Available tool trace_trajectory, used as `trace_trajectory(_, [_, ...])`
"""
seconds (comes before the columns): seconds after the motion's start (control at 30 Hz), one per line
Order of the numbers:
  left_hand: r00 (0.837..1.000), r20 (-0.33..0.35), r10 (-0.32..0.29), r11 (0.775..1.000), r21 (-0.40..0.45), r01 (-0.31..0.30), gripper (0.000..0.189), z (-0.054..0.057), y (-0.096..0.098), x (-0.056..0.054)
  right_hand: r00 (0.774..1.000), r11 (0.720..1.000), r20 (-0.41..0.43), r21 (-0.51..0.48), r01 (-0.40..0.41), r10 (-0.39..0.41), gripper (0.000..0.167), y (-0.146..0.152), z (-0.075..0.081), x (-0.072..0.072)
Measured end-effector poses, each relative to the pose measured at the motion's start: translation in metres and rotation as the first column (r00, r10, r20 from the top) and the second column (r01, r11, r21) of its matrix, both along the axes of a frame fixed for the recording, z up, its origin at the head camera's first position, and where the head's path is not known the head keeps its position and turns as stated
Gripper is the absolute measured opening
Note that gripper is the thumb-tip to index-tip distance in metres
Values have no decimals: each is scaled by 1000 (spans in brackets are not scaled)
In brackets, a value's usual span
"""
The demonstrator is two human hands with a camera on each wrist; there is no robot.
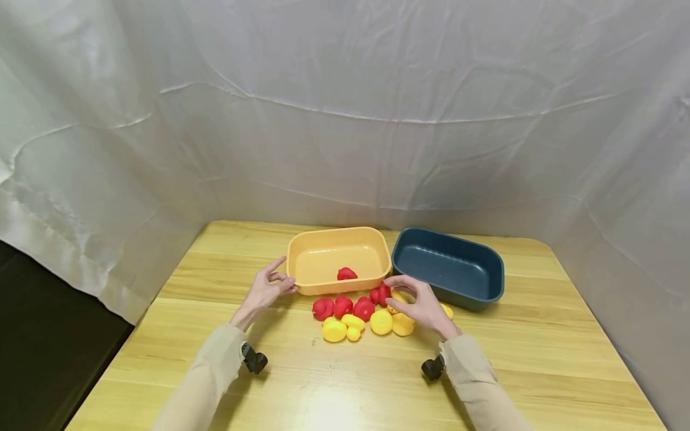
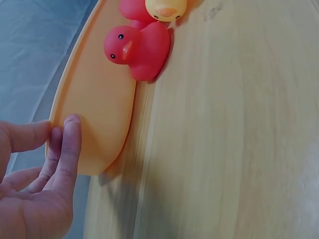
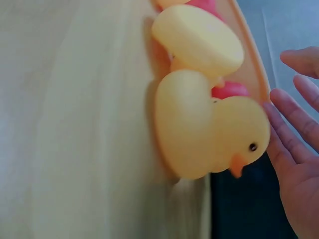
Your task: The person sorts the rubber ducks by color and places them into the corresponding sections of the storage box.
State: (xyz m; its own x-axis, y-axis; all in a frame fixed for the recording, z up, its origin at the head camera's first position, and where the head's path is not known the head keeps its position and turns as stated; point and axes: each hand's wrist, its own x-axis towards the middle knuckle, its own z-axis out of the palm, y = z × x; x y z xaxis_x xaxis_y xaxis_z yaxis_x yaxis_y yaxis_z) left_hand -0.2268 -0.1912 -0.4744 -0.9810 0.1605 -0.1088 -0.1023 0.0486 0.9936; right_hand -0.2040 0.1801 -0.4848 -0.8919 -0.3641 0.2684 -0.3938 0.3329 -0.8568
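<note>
loosely splayed right fingers point(image 3: 299, 115) half-hide a yellow duck point(image 1: 398, 297); spread left fingers point(image 2: 69, 159) touch the orange tub point(image 2: 102, 112).

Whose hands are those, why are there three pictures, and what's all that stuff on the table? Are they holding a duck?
There's no robot here, just a person's two bare hands. The big picture comes from a camera on the person's head, looking down. The other two come from cameras on the wrists; the black gadgets by the sleeves are probably those.

On the wooden table stand an orange box and a blue box. In front are red ducks and yellow ducks. Something small and red lies inside the orange box, perhaps another duck.

Neither hand seems to hold a duck. The left hand touches a corner of the orange box. The right hand is open beside the ducks.
</note>
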Motion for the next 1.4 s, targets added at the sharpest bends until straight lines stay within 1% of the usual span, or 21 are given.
trace_trajectory(0.07, [1000,10,15,1000,11,-15,74,1,0,1,1000,1000,-4,18,5,-5,37,2,-3,0])
trace_trajectory(0.23, [1000,5,23,1000,2,-23,73,1,0,0,1000,998,8,70,7,-8,42,4,-7,1])
trace_trajectory(0.43, [1000,7,8,1000,-13,-7,74,1,-1,0,1000,988,5,152,13,-13,50,5,-10,2])
trace_trajectory(0.57, [1000,7,5,1000,-16,-5,74,1,-1,0,1000,985,-7,173,11,-9,51,5,-12,1])
trace_trajectory(0.8, [1000,7,2,1000,-26,-2,74,1,-1,0,999,982,-41,190,11,-3,47,4,-18,-4])
trace_trajectory(1.07, [1000,9,-2,1000,-22,2,74,2,-1,0,999,978,-33,205,40,-34,42,2,-20,-7])
trace_trajectory(1.27, [1000,4,-4,1000,-22,4,73,2,-1,0,996,976,-72,206,71,-57,34,-3,-18,-8])
trace_trajectory(1.4, [1000,3,-6,1000,-11,6,73,2,0,0,996,979,-85,199,55,-38,27,-4,-17,-9])
